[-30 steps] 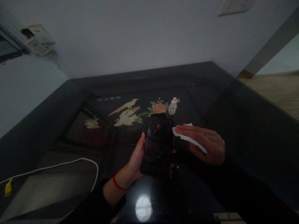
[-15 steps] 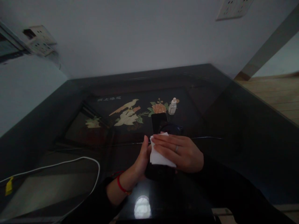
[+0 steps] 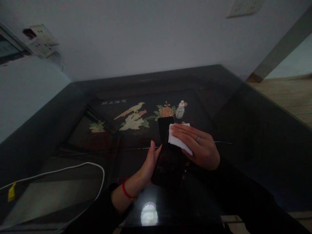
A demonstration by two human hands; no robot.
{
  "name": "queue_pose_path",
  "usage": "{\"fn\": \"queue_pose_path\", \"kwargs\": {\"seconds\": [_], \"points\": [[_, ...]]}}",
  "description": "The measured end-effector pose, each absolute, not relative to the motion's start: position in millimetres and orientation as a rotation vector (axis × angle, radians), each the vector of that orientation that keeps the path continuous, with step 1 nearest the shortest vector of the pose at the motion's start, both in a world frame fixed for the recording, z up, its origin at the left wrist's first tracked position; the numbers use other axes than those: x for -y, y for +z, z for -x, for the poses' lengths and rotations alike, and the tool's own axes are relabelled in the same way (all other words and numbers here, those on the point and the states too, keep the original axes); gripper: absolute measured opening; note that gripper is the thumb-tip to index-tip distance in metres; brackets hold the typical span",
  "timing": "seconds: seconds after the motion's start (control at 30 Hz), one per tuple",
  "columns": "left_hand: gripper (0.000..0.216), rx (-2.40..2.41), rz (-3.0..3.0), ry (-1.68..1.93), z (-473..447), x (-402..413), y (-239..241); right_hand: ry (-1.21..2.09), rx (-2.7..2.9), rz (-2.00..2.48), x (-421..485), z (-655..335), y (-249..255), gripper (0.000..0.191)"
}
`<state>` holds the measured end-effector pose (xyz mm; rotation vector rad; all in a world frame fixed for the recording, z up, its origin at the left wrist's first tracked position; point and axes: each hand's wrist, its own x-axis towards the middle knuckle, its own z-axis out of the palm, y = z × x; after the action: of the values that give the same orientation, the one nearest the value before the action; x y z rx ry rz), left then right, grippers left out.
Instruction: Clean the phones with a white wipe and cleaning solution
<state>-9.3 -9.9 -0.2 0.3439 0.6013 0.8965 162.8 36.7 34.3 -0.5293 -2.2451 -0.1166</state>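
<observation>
My left hand (image 3: 149, 164) is closed around the left edge of a dark, flat phone (image 3: 168, 167), its thumb pointing up. In my right hand (image 3: 200, 144) is a folded white tissue (image 3: 179, 139), pressed under the fingers at the phone's far right end. A ring shows on that hand. Behind the held phone, a second black phone (image 3: 163, 126) lies on the dark table, partly covered by the hands and tissue. A small bottle with a white cap (image 3: 180, 110) stands just beyond it.
The glossy dark table (image 3: 207, 78) carries an inlaid bird-and-flower picture (image 3: 133, 120). A white cable (image 3: 73, 167) with a yellow tag (image 3: 11, 192) curves along the left. Wall sockets (image 3: 44, 40) are at the back left, with more sockets (image 3: 245, 8) at the upper right.
My right hand has slid the tissue away from me and to the right, uncovering more of the held phone's dark face. My left hand stays nearly where it was.
</observation>
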Motion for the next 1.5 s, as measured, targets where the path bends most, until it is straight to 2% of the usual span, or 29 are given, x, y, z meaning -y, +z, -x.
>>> {"fn": "queue_pose_path", "kwargs": {"seconds": [0.2, 0.43, 0.67, 0.8, 0.93, 1.17, 1.3, 1.5], "points": [[0.061, -0.723, -0.231, 0.897, 17, 9, -1, -0.139, 2.333, 0.387, -22, -146, 27, 0.023], [0.075, -0.686, -0.091, 0.917, 18, -2, 10, -0.084, 2.347, 0.241, -15, -149, 20, 0.021], [0.076, -0.532, -0.203, 0.897, 18, 0, 12, -0.097, 2.191, 0.568, -43, -193, 26, 0.035], [0.07, -0.478, -0.285, 0.831, 14, 6, 6, -0.002, 2.122, 0.716, -45, -188, 29, 0.045], [0.066, -0.476, -0.306, 0.77, 10, 9, 5, 0.076, 2.269, 0.565, -43, -179, 28, 0.042], [0.072, -0.579, -0.234, 0.875, 15, 5, 12, -0.022, 2.196, 0.632, -44, -187, 24, 0.041], [0.066, -0.619, -0.19, 0.941, 18, 0, 14, -0.054, 2.248, 0.586, -39, -186, 24, 0.038], [0.056, -0.654, -0.064, 0.992, 9, 0, 7, 0.098, 2.236, 0.504, -25, -166, 25, 0.035]]}}
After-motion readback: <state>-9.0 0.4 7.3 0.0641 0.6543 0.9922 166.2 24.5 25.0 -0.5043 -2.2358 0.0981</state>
